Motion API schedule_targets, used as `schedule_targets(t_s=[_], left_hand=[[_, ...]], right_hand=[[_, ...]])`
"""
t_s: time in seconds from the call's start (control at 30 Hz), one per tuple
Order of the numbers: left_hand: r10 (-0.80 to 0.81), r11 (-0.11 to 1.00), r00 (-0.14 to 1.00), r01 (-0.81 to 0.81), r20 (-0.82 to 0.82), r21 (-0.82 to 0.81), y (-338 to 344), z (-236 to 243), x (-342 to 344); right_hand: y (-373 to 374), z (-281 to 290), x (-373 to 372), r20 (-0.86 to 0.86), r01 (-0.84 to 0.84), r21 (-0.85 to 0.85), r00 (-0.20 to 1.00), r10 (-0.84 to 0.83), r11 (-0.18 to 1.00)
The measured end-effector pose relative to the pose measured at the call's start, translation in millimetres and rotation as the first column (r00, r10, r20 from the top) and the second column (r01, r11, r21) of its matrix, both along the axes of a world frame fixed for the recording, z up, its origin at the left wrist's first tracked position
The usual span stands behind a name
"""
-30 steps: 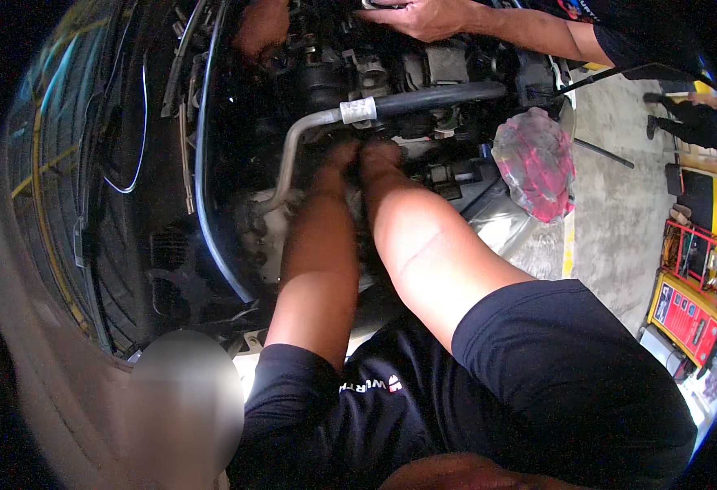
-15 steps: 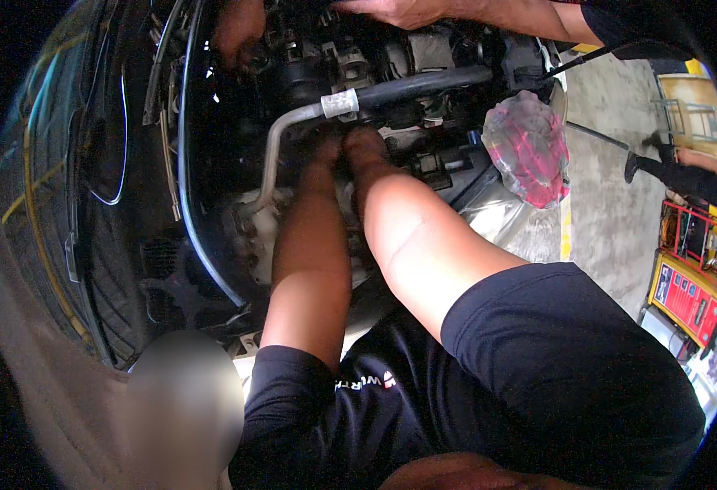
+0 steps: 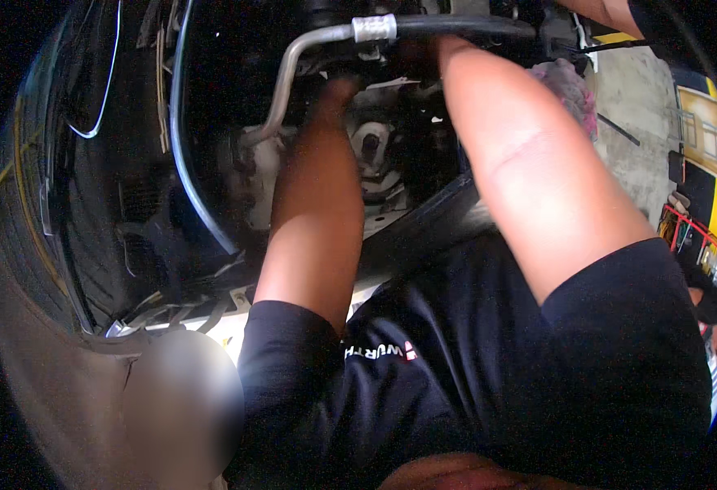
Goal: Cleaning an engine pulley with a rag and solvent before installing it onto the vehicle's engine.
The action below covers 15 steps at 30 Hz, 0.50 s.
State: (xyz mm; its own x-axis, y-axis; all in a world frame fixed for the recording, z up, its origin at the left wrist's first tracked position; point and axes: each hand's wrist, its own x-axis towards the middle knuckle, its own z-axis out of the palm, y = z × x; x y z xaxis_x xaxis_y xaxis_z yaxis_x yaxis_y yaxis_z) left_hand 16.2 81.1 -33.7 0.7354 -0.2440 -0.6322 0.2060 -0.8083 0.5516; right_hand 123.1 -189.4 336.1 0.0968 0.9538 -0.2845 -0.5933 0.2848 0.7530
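I reach with both bare arms into a dark engine bay. My left hand [image 3: 340, 94] is in shadow below a bent metal pipe [image 3: 285, 86], among engine parts; its fingers are too dark to make out. Beside it shows a pale metal casting [image 3: 373, 147] with an oval hole. My right hand [image 3: 433, 49] is under the thick black hose [image 3: 477, 28], which joins the pipe at a silver sleeve [image 3: 372, 28]; its fingers are hidden. A crumpled grey and pink bundle [image 3: 570, 86] sits beside my right forearm, partly behind it.
Long thin tubes [image 3: 180, 131] run along the left. Another person's arm [image 3: 611, 15] is at the upper right, near a black rod [image 3: 619, 46]. Beyond lie a concrete floor [image 3: 636, 106], a red rack [image 3: 693, 233] and a dark-clad person [image 3: 705, 298].
My right hand has moved up and right, away from my left hand to under the hose. The view has shifted, so the engine sits higher and the other person's arm is mostly cut off.
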Motion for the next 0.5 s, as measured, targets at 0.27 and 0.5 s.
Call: schedule_targets(t_s=[0.27,0.5], left_hand=[[0.094,0.995,0.987,-0.097,-0.132,-0.014,-8,46,-7],[0.173,0.982,0.983,-0.177,-0.065,-0.062,-12,25,-4]], right_hand=[[-15,-20,24,0.732,-0.089,-0.16,0.657,0.178,0.983],[-17,-15,25,-0.319,0.128,0.085,0.943,-0.095,0.988]])
